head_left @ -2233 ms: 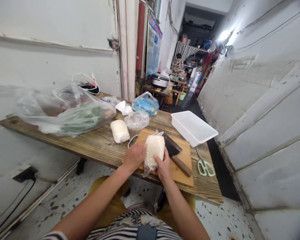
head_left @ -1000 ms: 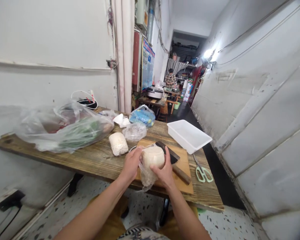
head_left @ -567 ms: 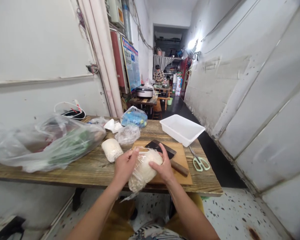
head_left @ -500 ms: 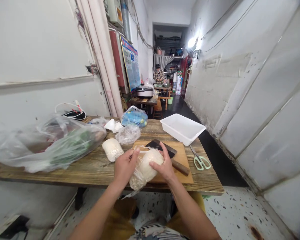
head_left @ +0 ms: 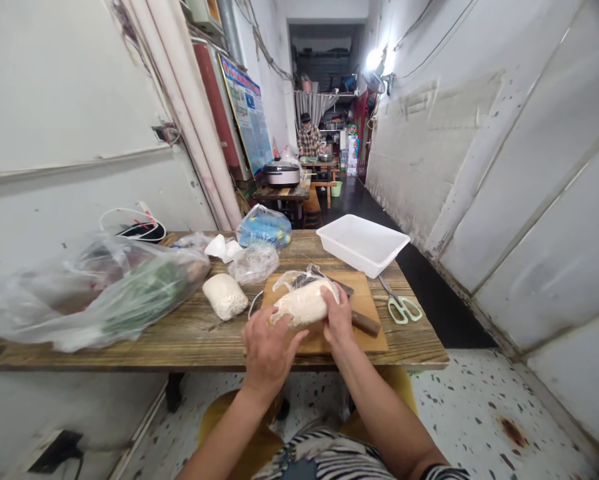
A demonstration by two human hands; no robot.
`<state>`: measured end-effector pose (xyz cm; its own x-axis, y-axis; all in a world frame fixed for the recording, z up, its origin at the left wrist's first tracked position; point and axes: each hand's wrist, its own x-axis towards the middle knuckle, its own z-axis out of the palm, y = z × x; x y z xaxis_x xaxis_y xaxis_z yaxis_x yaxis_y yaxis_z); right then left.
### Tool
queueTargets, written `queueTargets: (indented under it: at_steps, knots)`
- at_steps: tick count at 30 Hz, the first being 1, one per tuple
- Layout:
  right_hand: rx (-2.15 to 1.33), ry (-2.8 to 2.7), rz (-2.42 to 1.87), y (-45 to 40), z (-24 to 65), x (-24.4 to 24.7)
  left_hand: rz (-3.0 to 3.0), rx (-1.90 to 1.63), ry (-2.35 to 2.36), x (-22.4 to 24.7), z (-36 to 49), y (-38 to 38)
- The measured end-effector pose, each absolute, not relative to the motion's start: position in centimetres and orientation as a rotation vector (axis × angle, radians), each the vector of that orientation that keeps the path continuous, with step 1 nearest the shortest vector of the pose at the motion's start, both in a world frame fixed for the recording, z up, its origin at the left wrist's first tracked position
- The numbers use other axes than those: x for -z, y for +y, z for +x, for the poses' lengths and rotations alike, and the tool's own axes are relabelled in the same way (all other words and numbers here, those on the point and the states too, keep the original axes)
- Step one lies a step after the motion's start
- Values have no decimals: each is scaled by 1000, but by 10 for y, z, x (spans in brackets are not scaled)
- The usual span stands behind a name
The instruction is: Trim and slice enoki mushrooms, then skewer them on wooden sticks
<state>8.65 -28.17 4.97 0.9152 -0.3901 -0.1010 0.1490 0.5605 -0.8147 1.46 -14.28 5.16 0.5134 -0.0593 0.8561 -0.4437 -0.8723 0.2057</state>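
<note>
Here we are at the bench of brown wooden planks (head_left: 219, 350), and both hands are on one thing: a cream-white, rounded bundle (head_left: 302, 303), lying at a slant over the pale wooden cutting board (head_left: 372, 341). Whether it touches the board, I can't tell. The right hand (head_left: 338, 312) has it firmly by the right end, thumb on the near side. The left hand (head_left: 269, 343) is looser, fingers spread on the left end, thumb sticking out clear of it. Thin clear plastic film (head_left: 306, 275) bunches along the far side. Behind that, partly covered, lies a dark-bladed cleaver with a brown wooden handle (head_left: 366, 324), pointing its handle to the near right.

Off to the right of the board, it's scissors with pale green handles (head_left: 398, 301), and beyond them a white, rectangular plastic tray (head_left: 346, 259). Over on the left, a second cream-white bundle (head_left: 225, 296) sits just beside the board; farther back come a crumpled clear plastic bag (head_left: 253, 263), white crumpled paper (head_left: 223, 248) and a clear bag with blue contents (head_left: 264, 228). A big translucent bag showing green leaves (head_left: 144, 293) fills the far left. Deep in the background, a person in a checked shirt (head_left: 309, 140) stands at another table.
</note>
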Motion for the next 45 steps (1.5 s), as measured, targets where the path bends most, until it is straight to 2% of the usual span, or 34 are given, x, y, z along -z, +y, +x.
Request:
queueTargets:
  at_steps: [7, 12, 19, 23, 29, 31, 39, 45]
  knots:
    - [207, 248, -836, -276, 82, -47, 2194, -1425, -766, -41, 24, -124]
    - [153, 282, -785, -276, 86, -40, 2141, -1468, -675, -48, 21, -121]
    - [111, 321, -656, -274, 87, -39, 2401, -1450, -785, -53, 20, -106]
    - [94, 317, -685, -277, 87, -39, 2431, -1202, -804, -53, 19, -95]
    - [41, 318, -704, -281, 85, -37, 2265, -393, -447, -76, 12, -82]
    - [0, 281, -708, -283, 85, -38, 2146, -234, -378, -85, 12, -77]
    - [-158, 180, -640, -300, 82, -46, 941, -224, 191, -80, 34, -69]
    - [-485, -190, -613, -303, 64, -51, 820, 18, 540, -53, 72, -68]
